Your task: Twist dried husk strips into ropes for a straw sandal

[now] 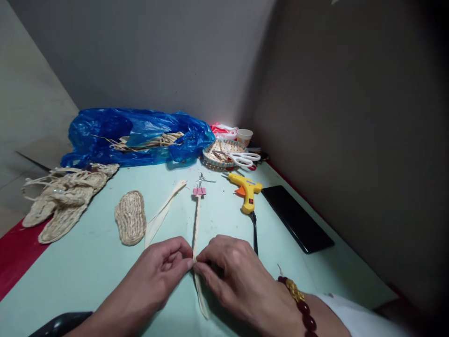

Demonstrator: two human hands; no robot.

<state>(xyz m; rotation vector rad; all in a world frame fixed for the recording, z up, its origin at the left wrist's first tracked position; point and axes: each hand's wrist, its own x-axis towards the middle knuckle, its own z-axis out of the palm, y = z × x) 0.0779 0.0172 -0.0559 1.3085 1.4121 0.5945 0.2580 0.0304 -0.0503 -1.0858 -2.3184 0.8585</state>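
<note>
A narrow braid of pale plant fibre point(197, 224) runs down the middle of the table, its far end caught in a pink binder clip point(199, 191). My left hand point(163, 264) pinches the braid from the left between thumb and forefinger. From the right, my right hand point(231, 267) pinches it at the same spot, fingertips almost touching. Loose strand ends point(201, 302) hang toward me below the fingers. A flat, pale fibre strip point(163, 217) lies left of the braid. Beside it is a small woven sole point(130, 217).
Woven sandals point(70, 201) lie at the left. A blue plastic bag point(140, 135) with fibre strips stands at the back, near a basket point(219, 154), white-handled scissors point(242, 159) and a paper cup point(244, 136). At right are a yellow glue gun point(247, 189) and a black phone point(298, 217).
</note>
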